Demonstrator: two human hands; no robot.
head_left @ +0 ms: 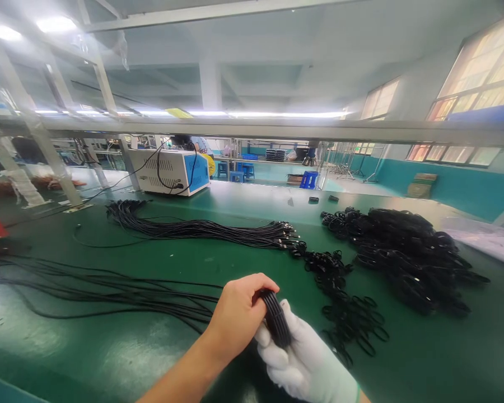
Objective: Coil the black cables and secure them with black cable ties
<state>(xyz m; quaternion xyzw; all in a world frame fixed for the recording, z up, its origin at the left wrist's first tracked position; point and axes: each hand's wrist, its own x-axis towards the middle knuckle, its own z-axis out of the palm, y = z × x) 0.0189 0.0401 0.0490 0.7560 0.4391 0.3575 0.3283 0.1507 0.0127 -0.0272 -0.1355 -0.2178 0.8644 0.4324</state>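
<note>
hands: we've got our bare left hand (239, 313) curled round a coiled black cable bundle (276, 318), and our white-gloved right hand (302, 358) wrapped under it from below, both gripping.
bundle: it sits between the two hands, low in the middle of our view, just above the green table (109, 347).
loose cables: long black strands (101, 291) trail off to our left across the table, running toward the left hand.
rings: just right of the hands we see a scatter of small black ties or loops (348, 313) lying flat; which they are we can't tell.
straight bunch: further out, a long sheaf of black cables (201, 228) lies across the table, its connector ends pointing right.
big pile: off to the right, well apart from the hands, a heap of coiled black cables (407, 252).
machine: at the far edge, a white and blue box (170, 170) with wires hanging off it.
beyond: blue stools (308, 179) on the floor past the table.
</note>
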